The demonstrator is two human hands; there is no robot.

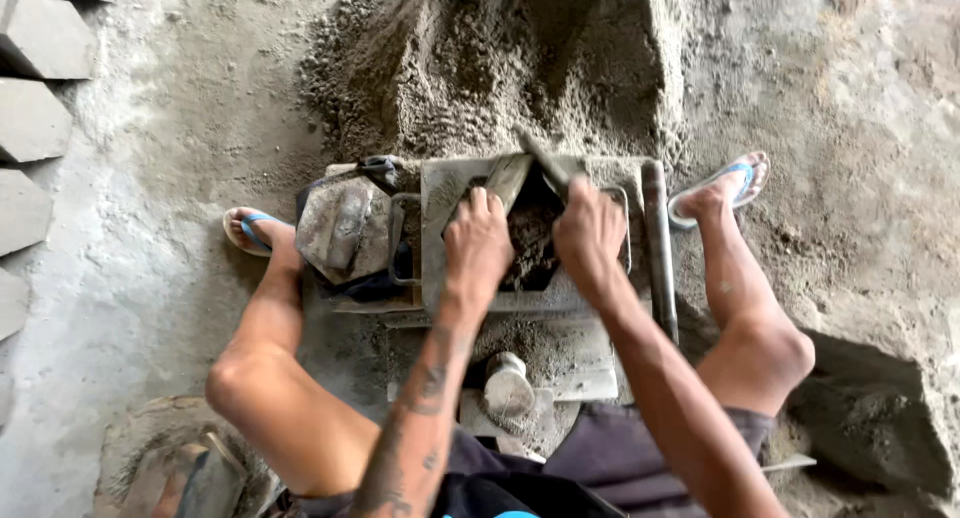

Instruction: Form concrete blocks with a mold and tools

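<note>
The floor was rough grey concrete (150, 278), dusted with cement and paler toward nine o'clock. Along the edge at nine to eleven o'clock lay a row of grey moulded concrete blocks (35, 128), well apart from the work. At seven o'clock sat a round, cement-caked pan (170, 458) beside the person's knee. A blue-strapped sandal (250, 233) stood at nine o'clock of the grey, cement-crusted metal block mould (450, 188), with a dented grey metal lid-like piece (345, 228) between them. The mould sat at the centre, between the person's spread legs, its cavity filled with dark damp mix (530, 238). The left hand (478, 243) pressed down on the mould's near rim, fingers bent over the edge. The right hand (588, 238) was clamped on a flat metal scraper (545, 163) angled into the mix. A dark metal bar (658, 248) ran along the mould at three o'clock. A large heap of grey sand-cement mix (500, 58) rose at twelve o'clock, touching the mould. Open floor remained at one to three o'clock.
</note>
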